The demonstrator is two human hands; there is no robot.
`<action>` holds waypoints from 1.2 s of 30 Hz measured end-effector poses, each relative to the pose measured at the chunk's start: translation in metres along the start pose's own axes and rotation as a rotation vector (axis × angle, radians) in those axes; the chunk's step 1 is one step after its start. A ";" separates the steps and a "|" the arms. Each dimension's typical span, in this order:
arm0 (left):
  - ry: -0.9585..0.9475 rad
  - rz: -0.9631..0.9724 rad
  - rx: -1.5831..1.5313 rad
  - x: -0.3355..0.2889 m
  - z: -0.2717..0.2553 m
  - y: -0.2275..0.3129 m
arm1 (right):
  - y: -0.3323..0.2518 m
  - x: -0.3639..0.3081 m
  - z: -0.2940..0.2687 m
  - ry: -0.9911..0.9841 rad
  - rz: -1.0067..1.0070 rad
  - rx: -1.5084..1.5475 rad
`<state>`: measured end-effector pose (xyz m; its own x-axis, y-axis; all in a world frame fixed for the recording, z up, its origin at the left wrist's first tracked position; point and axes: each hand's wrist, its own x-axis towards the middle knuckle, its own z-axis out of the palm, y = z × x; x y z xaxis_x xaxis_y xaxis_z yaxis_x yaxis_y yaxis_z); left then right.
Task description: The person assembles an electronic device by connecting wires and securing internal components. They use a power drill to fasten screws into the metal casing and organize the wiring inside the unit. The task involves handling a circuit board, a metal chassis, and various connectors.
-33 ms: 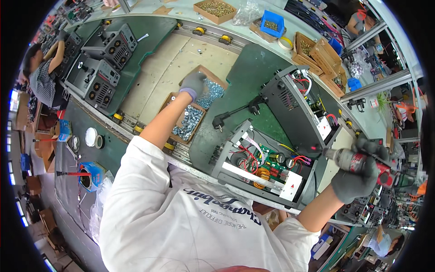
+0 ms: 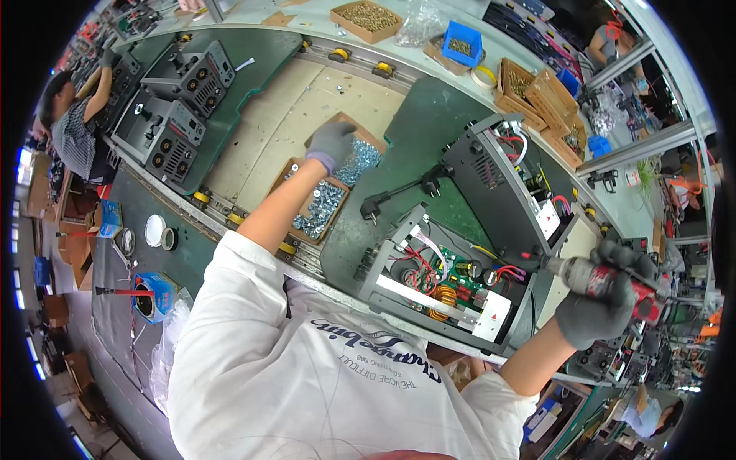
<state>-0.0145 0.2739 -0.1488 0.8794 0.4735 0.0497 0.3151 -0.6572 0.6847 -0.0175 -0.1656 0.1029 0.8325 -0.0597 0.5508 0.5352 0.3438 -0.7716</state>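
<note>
My left hand (image 2: 333, 143), in a grey glove, is over a cardboard box of small silvery screws (image 2: 359, 159); its fingertips are hidden from above. A second box of larger bolts (image 2: 320, 207) adjoins it on the near side. On the right, my gloved right hand (image 2: 589, 316) is wrapped round a red and grey power screwdriver (image 2: 590, 277), its tip pointing left. Beside that tip stands an opened black machine housing (image 2: 368, 285), with a green circuit board (image 2: 458, 264), coloured wires and a copper coil (image 2: 443, 302) inside.
A second open black unit (image 2: 491, 172) stands behind, with a black plug (image 2: 376, 205) and cord on the green board. Finished-looking units (image 2: 172, 146) sit at far left, near a co-worker (image 2: 73, 126). Along the back shelf are a blue bin (image 2: 462, 44) and cardboard boxes of screws (image 2: 366, 18).
My right hand and the power screwdriver have shifted slightly left and down. My left hand has moved a little to the right over the screw box.
</note>
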 end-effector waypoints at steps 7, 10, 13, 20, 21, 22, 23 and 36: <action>-0.125 1.023 -0.457 -0.136 -0.071 0.241 | 0.007 -0.053 0.043 -0.098 0.095 0.390; -0.675 0.612 -0.381 -0.184 -0.091 0.273 | 0.011 -0.080 0.079 0.078 0.124 0.394; -0.590 0.538 -0.413 -0.195 -0.071 0.254 | -0.020 -0.086 0.038 -0.332 0.394 -0.272; -0.015 0.836 0.236 -0.229 -0.078 0.234 | -0.096 -0.079 0.026 -0.943 -0.203 -1.062; 0.046 0.885 0.318 -0.237 -0.072 0.231 | -0.083 -0.078 0.040 -0.921 -0.318 -1.262; 0.047 0.928 0.315 -0.243 -0.067 0.233 | -0.063 -0.079 0.033 -0.979 -0.206 -1.166; 0.046 0.965 0.296 -0.246 -0.068 0.235 | -0.063 -0.077 0.019 -1.083 0.071 -1.113; 0.104 1.104 -0.001 -0.197 -0.068 0.188 | -0.028 -0.041 -0.022 -1.261 0.878 -0.889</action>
<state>-0.1532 0.0969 0.0198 0.6426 -0.3252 0.6938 -0.6238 -0.7478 0.2272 -0.0636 -0.1938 0.0950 0.5134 0.6802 -0.5233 0.2998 -0.7135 -0.6333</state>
